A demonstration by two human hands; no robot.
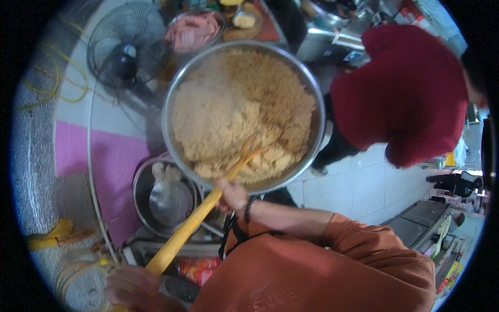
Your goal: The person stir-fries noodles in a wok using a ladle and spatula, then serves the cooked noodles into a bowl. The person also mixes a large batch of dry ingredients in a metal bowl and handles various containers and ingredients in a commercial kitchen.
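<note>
A large round metal basin (320, 128) stands before me, filled with steaming, crumbly, rice-like food (218, 105). The food is darker brown at the back right and paler at the left and front. A long yellow wooden stirring tool (187, 226) slants into it; its forked lower end is partly buried. My right hand (234, 195), with a dark braided bracelet at the wrist, grips the shaft by the basin's near rim. Lower left, my left hand (134, 286) is wrapped around the shaft's upper part, somewhat blurred.
Left of the basin stands a metal pot (136, 191) holding a perforated metal strainer (171, 204). A caged fan (126, 50) and a bowl of pink slices (195, 29) are behind. A person in a dark red top (401, 93) stands close on the right, above the tiled floor (366, 183).
</note>
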